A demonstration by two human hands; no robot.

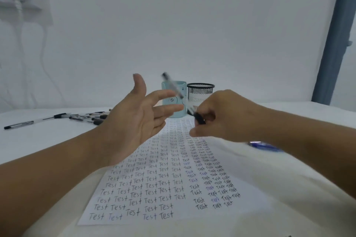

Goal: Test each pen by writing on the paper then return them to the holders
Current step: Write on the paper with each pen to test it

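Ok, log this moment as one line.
left hand: open, raised | right hand: holds pen | paper: filled | holders: behind

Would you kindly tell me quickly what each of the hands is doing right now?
Left hand: open, fingers spread, holding nothing.
Right hand: closed, gripping a pen by its dark end.

Clear pen (174,87) with black ends, blurred, tilted up and leftward from the right fingers (207,117). White paper (163,179) flat below both hands, filled with columns of "Test". Teal holder (180,110) and black mesh holder (200,92) upright, side by side just beyond the fingers. Loose black-capped pens (88,117) scattered left of the left fingers (163,96); blue pen (265,146) lying behind the right wrist.
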